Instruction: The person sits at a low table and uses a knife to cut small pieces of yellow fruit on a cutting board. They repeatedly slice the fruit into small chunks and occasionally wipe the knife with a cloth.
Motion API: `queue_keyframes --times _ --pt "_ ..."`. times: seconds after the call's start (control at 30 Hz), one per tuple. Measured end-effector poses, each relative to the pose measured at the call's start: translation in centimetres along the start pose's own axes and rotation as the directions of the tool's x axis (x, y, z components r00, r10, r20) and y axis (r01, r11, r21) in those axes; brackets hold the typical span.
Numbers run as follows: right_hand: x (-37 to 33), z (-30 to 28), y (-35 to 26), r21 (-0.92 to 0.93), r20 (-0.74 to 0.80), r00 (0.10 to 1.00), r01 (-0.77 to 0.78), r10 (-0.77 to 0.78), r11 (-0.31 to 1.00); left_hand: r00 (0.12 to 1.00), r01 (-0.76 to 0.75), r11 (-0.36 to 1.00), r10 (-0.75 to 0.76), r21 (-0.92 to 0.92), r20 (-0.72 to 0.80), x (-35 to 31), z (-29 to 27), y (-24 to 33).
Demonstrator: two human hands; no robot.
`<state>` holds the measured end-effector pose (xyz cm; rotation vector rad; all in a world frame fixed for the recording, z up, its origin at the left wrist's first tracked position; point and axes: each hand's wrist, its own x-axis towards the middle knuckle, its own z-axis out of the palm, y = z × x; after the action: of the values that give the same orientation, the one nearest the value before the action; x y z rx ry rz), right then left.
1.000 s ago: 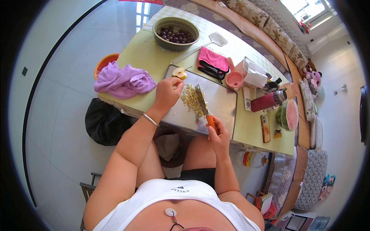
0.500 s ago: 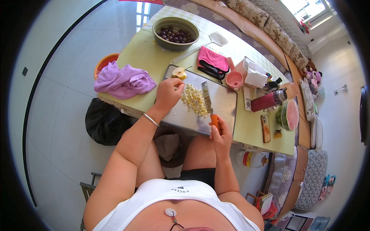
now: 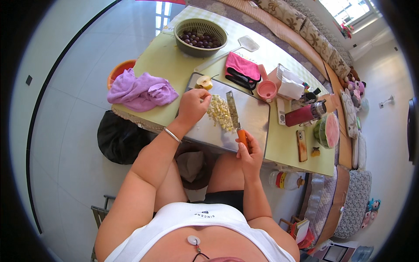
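A kitchen knife (image 3: pixel 233 109) with an orange handle is gripped in my right hand (image 3: pixel 251 150), its blade along the right edge of a heap of finely chopped pale yellow pieces (image 3: pixel 219 112). The heap lies on a metal cutting board (image 3: pixel 254 114) near the table's front edge. At the heap's left side, my left hand (image 3: pixel 194 105) is closed with its fingers curled together; whatever is in them, if anything, is hidden. Just beyond those fingers a cut half of a pear-like fruit (image 3: pixel 204 82) with a stem rests on the board.
Left of the board lies a purple towel (image 3: pixel 142 91). Behind it stand a basket of dark round fruit (image 3: pixel 200 51) and a white fly swatter (image 3: pixel 248 43). A pink cloth (image 3: pixel 243 66), pink cup (image 3: pixel 266 89), red flask (image 3: pixel 301 115), phone (image 3: pixel 301 145) and cut watermelon (image 3: pixel 326 131) are rightward.
The knife blade has shifted slightly left, closer over the chopped pieces. My left hand stays nearly where it was, and the whole view has moved a little.
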<state>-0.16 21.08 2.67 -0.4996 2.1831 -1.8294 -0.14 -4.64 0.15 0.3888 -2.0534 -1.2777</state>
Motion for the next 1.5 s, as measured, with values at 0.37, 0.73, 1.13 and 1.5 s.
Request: queue_keyframes --times 0.37,0.73,1.13,1.5 --pt "0.0 0.6 0.6 0.005 0.025 1.0 -0.003 0.003 1.0 0.997 0.071 0.995 -0.074 -0.066 -0.039 0.2 0.1 -0.4" --pt "0.1 0.6 0.3 -0.018 0.073 0.995 -0.068 0.069 0.998 0.983 0.175 0.973 -0.182 -0.148 -0.032 0.4 -0.3 -0.4" --pt "-0.1 1.0 0.5 -0.038 0.073 0.997 0.001 0.001 0.999 0.984 0.143 0.976 -0.158 -0.167 -0.08 0.5 -0.1 -0.5" --pt "-0.3 1.0 0.3 -0.078 0.066 0.997 -0.032 0.037 0.996 0.983 0.155 0.974 -0.168 -0.166 -0.073 0.4 -0.3 -0.2"
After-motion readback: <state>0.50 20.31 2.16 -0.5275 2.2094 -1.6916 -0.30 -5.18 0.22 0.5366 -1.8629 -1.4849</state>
